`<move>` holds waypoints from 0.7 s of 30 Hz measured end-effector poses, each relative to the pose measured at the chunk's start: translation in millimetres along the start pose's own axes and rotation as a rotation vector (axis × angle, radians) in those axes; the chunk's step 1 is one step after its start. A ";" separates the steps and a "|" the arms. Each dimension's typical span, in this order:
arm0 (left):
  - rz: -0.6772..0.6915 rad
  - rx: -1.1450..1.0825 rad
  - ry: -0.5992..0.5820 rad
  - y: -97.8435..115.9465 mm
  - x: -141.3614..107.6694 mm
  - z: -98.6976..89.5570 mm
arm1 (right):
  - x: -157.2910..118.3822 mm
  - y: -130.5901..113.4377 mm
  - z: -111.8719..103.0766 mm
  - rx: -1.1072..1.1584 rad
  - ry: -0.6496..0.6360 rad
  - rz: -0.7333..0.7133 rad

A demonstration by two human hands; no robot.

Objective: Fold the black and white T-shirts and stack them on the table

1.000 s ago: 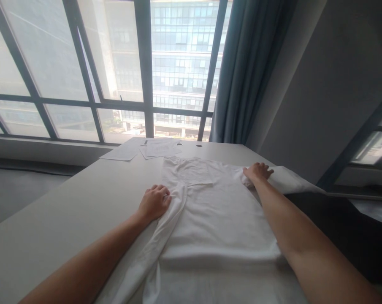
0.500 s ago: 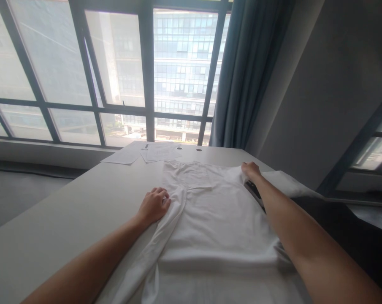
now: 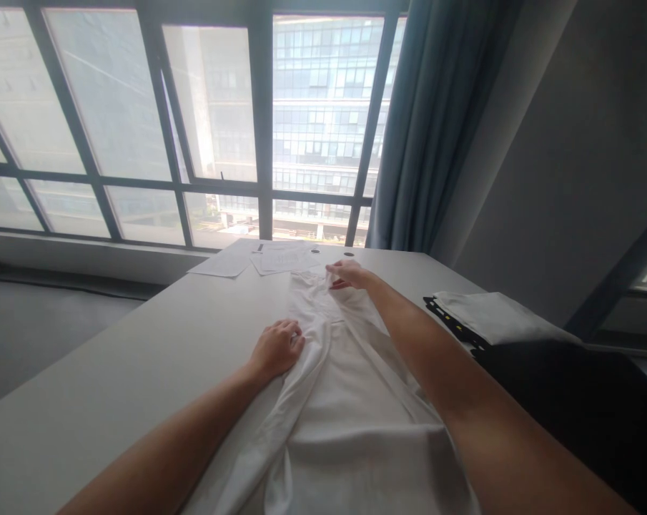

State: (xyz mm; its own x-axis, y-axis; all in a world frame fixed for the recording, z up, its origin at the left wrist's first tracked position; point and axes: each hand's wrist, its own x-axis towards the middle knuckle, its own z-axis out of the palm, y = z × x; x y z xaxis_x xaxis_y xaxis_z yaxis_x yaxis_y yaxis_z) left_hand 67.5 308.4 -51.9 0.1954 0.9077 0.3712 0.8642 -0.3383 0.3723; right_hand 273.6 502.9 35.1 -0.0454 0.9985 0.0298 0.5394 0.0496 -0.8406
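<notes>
A white long-sleeved shirt [image 3: 344, 390] lies lengthwise on the white table [image 3: 156, 357], its collar end far from me. Its left sleeve is laid in over the body, and the right side is now folded inward too. My left hand [image 3: 277, 348] rests on the folded left edge, fingers curled down on the cloth. Near the collar, my right hand [image 3: 349, 275] pinches the shirt fabric between thumb and fingers. My right forearm crosses above the shirt and hides part of its right side.
Printed paper sheets [image 3: 280, 257] lie at the far end of the table. On the right are a folded white cloth [image 3: 495, 315] and black fabric [image 3: 564, 400], with a dark strip with yellow marks at their edge. Windows [image 3: 323, 107] and a blue-grey curtain [image 3: 435, 129] stand beyond.
My right hand has swung left from the shirt's right shoulder to near the collar, carrying the right side over the body. My left hand stays on the left edge. The view has shifted slightly.
</notes>
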 end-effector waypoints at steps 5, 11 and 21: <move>0.013 0.001 -0.007 -1.9 0.4 0.7 | -8.2 6.1 16.3 -0.393 -0.219 -0.033; 0.012 0.009 -0.005 -2.5 0.7 2.3 | -18.4 21.7 25.1 -0.810 -0.192 -0.116; 0.019 0.023 0.001 -2.0 1.3 1.7 | -46.6 25.1 50.1 -0.985 -0.220 -0.470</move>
State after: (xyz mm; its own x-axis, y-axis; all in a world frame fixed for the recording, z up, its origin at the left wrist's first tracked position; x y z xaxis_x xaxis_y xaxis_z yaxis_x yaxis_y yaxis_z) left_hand 66.8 310.7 -53.6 0.2115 0.9007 0.3794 0.8707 -0.3500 0.3455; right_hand 247.1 456.5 -14.5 -0.5157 0.8550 0.0542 0.8568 0.5149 0.0288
